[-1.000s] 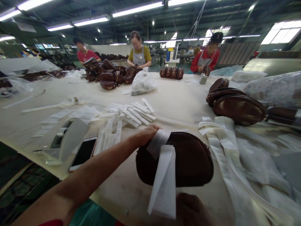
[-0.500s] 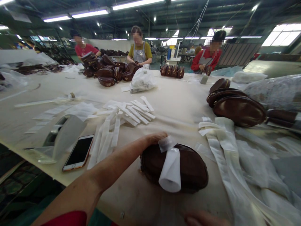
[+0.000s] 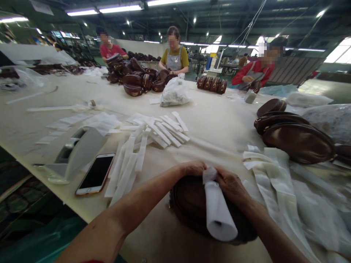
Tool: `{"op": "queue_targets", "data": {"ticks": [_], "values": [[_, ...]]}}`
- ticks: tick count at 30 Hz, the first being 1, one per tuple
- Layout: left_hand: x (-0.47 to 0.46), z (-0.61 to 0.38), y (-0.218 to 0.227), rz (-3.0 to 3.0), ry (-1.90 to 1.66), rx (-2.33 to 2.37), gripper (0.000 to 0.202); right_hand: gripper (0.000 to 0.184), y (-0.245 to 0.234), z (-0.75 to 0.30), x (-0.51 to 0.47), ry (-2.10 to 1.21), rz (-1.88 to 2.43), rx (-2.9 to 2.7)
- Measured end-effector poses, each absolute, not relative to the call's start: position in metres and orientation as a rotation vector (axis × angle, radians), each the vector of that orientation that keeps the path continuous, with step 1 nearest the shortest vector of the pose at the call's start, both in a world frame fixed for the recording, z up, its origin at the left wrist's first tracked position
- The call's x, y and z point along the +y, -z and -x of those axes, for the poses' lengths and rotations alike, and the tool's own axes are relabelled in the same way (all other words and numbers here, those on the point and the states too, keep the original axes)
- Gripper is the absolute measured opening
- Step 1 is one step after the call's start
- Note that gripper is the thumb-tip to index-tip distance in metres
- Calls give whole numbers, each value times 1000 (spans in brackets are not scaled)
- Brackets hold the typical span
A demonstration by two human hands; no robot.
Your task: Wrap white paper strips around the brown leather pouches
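Note:
A dark brown leather bag (image 3: 189, 204) lies on the table right in front of me. A white paper strip (image 3: 218, 212) is curled over its top. My left hand (image 3: 192, 168) grips the bag's far edge beside the strip's upper end, fingers closed. My right hand (image 3: 231, 184) rests on the bag and pinches the same end of the strip from the right. Both hands meet at the strip's top.
A phone (image 3: 95, 174) and a tape dispenser (image 3: 75, 153) lie at the left, with loose white strips (image 3: 153, 133) behind the bag. Finished brown bags (image 3: 296, 140) are stacked at the right over more white paper (image 3: 282, 190). Three people work at the table's far side.
My right hand has come up from the bottom edge and taken hold of the strip's end on the bag. The strip has curled into a roll. The view shifted slightly right.

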State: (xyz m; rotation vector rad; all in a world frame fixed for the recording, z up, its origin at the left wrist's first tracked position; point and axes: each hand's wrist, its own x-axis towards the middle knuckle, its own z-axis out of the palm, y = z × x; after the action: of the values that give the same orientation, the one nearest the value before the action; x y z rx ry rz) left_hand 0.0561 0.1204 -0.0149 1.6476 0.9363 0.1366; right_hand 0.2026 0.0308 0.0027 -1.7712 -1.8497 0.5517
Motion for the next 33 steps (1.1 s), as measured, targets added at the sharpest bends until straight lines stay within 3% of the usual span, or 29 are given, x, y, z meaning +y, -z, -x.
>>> {"op": "queue_targets", "data": {"ticks": [4,11,18,27,33], "values": [[120,-57,7,-1733,84,840,23,31,2,-210,27,-502,1770,-1721],[116,-60,-4,-1870,128,907,25,27,-4,-209,14,-556,1642,-1710],[118,-62,-2,-1938,190,898,8,23,-19,-207,3,-589,1526,-1824],[124,-60,2,-1931,206,773,19,27,-29,-203,-16,-473,1310,-2002],[126,-58,2,-1921,187,753,25,17,-31,-198,-28,-465,1260,-1978]]}}
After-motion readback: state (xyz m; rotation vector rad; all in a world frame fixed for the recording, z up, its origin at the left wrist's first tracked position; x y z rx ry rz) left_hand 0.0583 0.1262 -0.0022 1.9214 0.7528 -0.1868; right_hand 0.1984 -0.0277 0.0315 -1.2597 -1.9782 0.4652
